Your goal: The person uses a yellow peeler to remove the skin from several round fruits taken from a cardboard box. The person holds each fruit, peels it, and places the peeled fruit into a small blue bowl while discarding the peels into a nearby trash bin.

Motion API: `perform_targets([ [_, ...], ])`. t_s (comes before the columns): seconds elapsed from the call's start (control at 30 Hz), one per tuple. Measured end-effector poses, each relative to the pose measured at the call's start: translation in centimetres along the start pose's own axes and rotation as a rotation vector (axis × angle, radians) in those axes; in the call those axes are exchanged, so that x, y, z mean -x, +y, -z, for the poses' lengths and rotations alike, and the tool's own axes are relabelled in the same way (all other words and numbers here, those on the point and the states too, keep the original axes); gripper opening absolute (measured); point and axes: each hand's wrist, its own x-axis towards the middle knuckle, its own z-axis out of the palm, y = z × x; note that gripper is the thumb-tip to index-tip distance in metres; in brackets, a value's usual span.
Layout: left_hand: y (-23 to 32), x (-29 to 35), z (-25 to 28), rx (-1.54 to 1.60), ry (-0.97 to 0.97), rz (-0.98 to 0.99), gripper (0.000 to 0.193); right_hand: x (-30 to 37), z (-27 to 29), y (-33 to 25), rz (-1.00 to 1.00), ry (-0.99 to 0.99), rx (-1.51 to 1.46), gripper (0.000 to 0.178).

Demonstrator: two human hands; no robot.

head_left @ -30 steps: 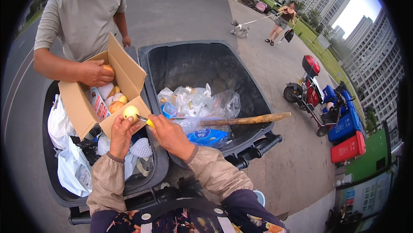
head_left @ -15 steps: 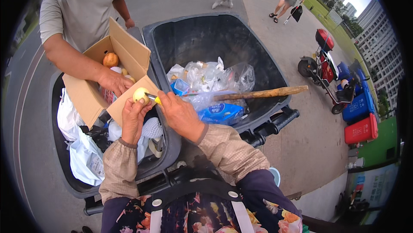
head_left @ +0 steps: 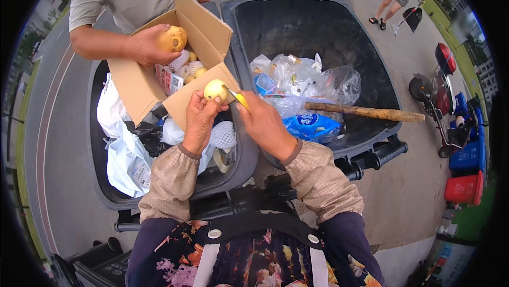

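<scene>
1. Pale yellow fruit, looks like a pear, sits just above frame centre, pinched in the fingertips of the left hand, closed round its underside. It is over the gap between the cardboard box and the left bin.
2. Right hand is closed on a small knife with a yellow handle; the blade tip touches the fruit's right side. The blade is short and thin, hard to see in full.
3. Risk: the blade points toward the left fingertips; a slip off the smooth skin could cut them.
4. Risk: the grip on the fruit is fingertips only; a push from the knife could knock it down into the bin among the white bags.
5. Another person's hand, upper left, holds a brownish fruit over the tilted box. If the box shifts it could bump the knife hand, or the loose fruit inside could spill out.
6. Right bin, upper centre, holds clear plastic bags, a blue packet and a wooden stick across its rim, near the right forearm; an elbow could catch it.
</scene>
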Motion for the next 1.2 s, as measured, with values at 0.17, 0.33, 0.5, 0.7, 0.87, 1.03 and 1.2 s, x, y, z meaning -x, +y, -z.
perform_targets([
  [0.17,-0.3,-0.1,-0.5,0.051,-0.012,0.029,0.031,-0.7,3.4,-1.3,0.011,-0.189,-0.023,0.015],
  [0.33,-0.6,0.6,-1.5,0.047,-0.263,0.132,0.041,-0.8,3.2,-2.0,-0.096,-0.252,-0.46,0.017],
  [0.5,-3.2,0.7,-1.0,-0.262,-0.356,-0.036,0.038,-0.3,2.2,-1.7,-0.193,-0.242,-0.638,0.021],
  [0.7,5.5,-0.5,-1.0,-0.542,-0.187,-0.011,0.044,-0.6,1.6,-0.7,-0.331,-0.184,-0.797,0.023],
  [0.87,15.0,-9.3,3.9,-0.722,-0.028,0.018,0.056,-0.4,0.0,-0.7,-0.453,-0.39,-0.803,0.031],
  [1.03,12.4,-2.9,0.3,-0.462,0.181,-0.124,0.026,0.1,-0.7,1.2,-0.46,-0.361,-0.72,0.033],
  [1.2,2.8,5.7,-1.0,-0.201,0.189,0.094,0.039,0.2,-1.0,-0.4,-0.488,-0.39,-0.745,0.032],
])
